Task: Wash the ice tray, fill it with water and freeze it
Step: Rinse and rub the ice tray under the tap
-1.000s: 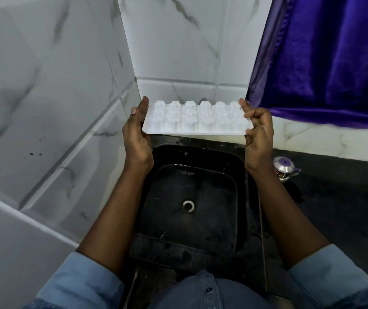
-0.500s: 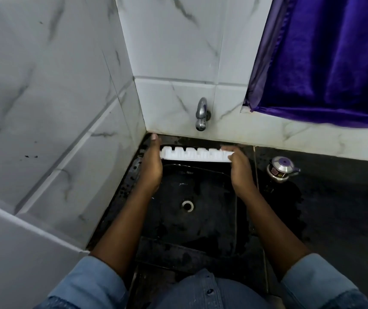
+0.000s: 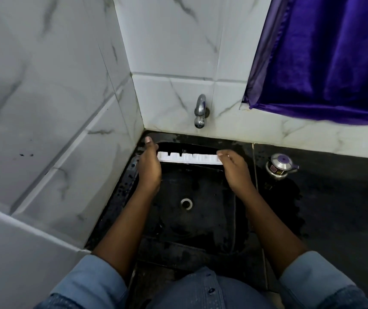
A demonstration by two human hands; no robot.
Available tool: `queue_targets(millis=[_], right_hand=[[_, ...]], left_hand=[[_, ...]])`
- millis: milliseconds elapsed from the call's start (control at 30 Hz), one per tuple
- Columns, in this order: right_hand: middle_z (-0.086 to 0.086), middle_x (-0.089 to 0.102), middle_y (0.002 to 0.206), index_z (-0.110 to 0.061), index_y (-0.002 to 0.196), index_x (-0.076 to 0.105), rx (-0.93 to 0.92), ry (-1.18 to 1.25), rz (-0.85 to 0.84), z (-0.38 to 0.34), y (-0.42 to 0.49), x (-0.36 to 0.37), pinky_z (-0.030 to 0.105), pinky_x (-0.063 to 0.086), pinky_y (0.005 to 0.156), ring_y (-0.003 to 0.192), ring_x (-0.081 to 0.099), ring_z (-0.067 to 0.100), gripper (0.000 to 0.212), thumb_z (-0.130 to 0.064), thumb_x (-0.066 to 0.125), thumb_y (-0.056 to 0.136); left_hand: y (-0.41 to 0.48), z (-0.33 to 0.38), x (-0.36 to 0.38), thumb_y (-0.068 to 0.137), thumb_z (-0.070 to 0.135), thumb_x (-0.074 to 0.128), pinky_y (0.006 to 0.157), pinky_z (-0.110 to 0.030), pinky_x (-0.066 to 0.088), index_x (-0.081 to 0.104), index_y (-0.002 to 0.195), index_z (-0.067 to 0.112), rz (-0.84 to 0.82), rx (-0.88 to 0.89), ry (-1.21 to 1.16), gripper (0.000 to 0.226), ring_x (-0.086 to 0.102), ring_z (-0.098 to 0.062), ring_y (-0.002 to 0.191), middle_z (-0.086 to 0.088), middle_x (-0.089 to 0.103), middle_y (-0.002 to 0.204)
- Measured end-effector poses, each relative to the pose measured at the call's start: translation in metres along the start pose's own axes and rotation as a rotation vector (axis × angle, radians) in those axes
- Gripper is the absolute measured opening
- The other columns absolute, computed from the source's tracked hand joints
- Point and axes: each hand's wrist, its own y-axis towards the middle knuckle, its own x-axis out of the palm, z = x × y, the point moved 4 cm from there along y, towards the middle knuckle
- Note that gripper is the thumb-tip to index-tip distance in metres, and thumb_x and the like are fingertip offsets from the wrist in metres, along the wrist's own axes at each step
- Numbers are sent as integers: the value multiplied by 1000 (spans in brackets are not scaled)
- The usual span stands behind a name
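Below the tap (image 3: 200, 112), my left hand (image 3: 149, 162) and right hand (image 3: 232, 166) clasped the ice tray (image 3: 188, 158) endwise, presumably for rinsing.

I register a white ice tray (image 3: 188, 158), a black sink (image 3: 200, 224), white wall tiles (image 3: 171, 41) with grey marble veining, a purple curtain (image 3: 334, 52) and light-blue denim sleeves (image 3: 93, 284).
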Motion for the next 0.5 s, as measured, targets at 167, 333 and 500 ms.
queue_targets(millis=[167, 333, 500], right_hand=[[-13, 71, 112, -11, 118, 75, -118, -83, 69, -17, -5, -9, 9, 43, 93, 107, 63, -6, 34, -26, 54, 95], [-6, 74, 110, -17, 114, 75, -77, -135, 18, -21, 2, -16, 22, 46, 88, 103, 67, 7, 38, -34, 49, 92], [-1, 73, 108, -17, 119, 72, -130, -208, -44, -21, 2, -19, 27, 48, 87, 100, 66, 11, 31, -32, 49, 103]], left_hand=[[5, 3, -1, 105, 62, 44, 86, -26, 48, 78, 102, 25, -119, 4, 108, 50, 70, -13, 101, 11, 77, 100], [5, 3, 7, 95, 79, 39, 107, -36, 48, 73, 99, 33, -144, -16, 58, 57, 67, -8, 108, 13, 73, 109], [16, -2, 9, 96, 67, 54, 106, -48, 54, 76, 99, 18, -192, -73, 11, 54, 72, -21, 102, -5, 79, 107]])
